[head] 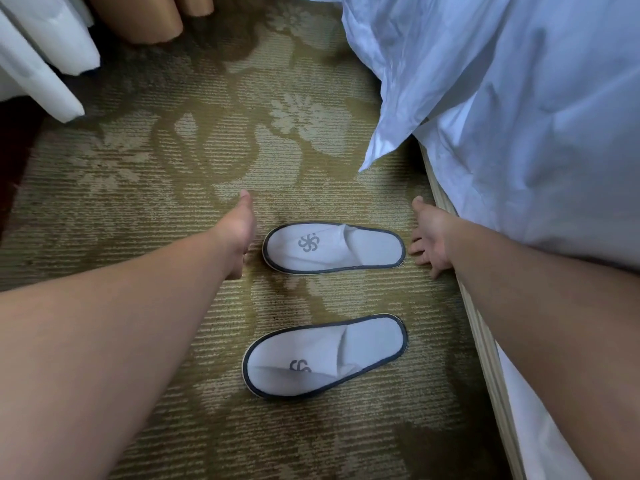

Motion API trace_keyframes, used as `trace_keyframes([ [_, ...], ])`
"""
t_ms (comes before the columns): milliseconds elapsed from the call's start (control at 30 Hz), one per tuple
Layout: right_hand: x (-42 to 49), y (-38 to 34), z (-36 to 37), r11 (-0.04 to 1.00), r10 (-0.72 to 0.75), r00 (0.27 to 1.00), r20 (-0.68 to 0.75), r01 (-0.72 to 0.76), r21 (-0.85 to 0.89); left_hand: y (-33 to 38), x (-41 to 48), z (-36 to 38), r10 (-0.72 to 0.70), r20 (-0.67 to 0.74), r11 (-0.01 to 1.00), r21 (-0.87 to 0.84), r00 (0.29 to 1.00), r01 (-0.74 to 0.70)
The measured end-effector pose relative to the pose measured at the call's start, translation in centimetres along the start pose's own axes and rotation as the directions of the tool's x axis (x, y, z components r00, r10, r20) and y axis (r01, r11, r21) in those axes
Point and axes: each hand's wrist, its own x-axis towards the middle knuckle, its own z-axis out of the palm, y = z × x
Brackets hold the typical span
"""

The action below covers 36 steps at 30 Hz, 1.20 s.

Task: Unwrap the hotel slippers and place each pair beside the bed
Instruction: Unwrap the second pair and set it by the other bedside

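Both slippers, near (pixel 323 355) and far (pixel 332 247), lie unwrapped on the carpet (pixel 138 209) beside the bed (pixel 519 133). Left hand (pixel 239 233) and right hand (pixel 427 237) flank the far one, spread, empty. One pair placed; others unseen.

Our hands: left hand (pixel 239 233) and right hand (pixel 427 237) open, empty.
Between them: far slipper (pixel 332 247).
Nearer us: near slipper (pixel 325 355), on carpet (pixel 138 202).

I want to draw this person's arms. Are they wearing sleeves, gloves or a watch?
No. Both forearms are bare right up to the picture's edge, with no sleeves showing. The left hand and the right hand have no gloves, and no watch, bracelet or ring shows on either. The fingernails look short and plain.
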Motion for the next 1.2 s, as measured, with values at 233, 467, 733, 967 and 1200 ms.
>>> trace_keyframes([
  [233,-1.1,2.8,-0.2,0.999,0.006,0.999,0.047,-0.003,-0.05,-2.0,-1.7,-0.9,-0.073,0.016,0.986,0.149,0.997,0.07],
  [467,-1.9,7.9,0.8,0.991,0.078,0.99,0.116,-0.064,-0.12,-6.3,-3.3,-0.6,-0.421,0.076,0.834,0.425,0.904,0.353],
  [733,-2.1,11.4,2.0,0.982,0.113,0.986,0.119,-0.093,-0.163,-9.6,-4.0,0.2,-0.411,0.004,0.779,0.522,0.912,0.349],
  [967,-2.2,11.3,1.5,0.984,0.113,0.989,0.094,-0.099,-0.148,-8.3,-4.7,1.1,-0.178,0.033,0.927,0.34,0.983,0.157],
  [1200,-2.0,11.1,0.8,0.998,0.062,0.998,-0.02,-0.062,-0.024,-6.4,-4.5,2.6,-0.047,0.087,0.972,0.233,0.995,0.026],
])
